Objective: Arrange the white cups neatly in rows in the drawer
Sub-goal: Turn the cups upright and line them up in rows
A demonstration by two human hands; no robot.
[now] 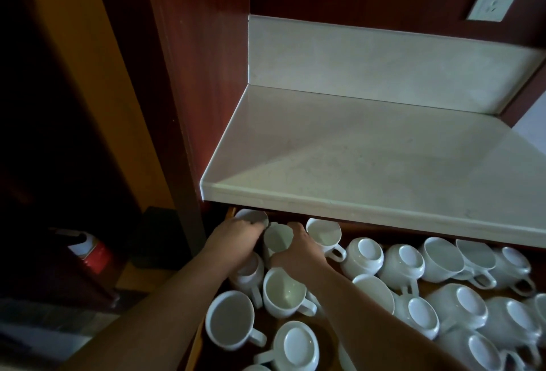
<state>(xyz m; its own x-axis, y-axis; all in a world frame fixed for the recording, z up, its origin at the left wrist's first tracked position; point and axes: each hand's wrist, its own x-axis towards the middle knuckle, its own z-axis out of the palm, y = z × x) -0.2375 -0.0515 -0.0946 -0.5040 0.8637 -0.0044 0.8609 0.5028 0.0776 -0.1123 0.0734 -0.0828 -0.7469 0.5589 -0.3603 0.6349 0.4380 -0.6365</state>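
Observation:
An open wooden drawer (pixel 230 212) below the counter holds several white cups, some upright, some upside down, lying in loose disorder. My left hand (pixel 236 234) reaches to the drawer's far left corner and rests on a cup (pixel 251 216) half hidden under the counter edge. My right hand (pixel 298 252) grips the side of an upright cup (pixel 276 240) between the two hands. Another upright cup (pixel 323 233) stands just right of my right hand. Upside-down cups (pixel 366 254) crowd the drawer's right part.
A pale stone countertop (pixel 369 164) overhangs the back of the drawer. A wall socket (pixel 495 1) sits at the top right. A dark red wooden panel (pixel 183 104) stands to the left; a red and white object (pixel 91 252) lies on the floor beyond it.

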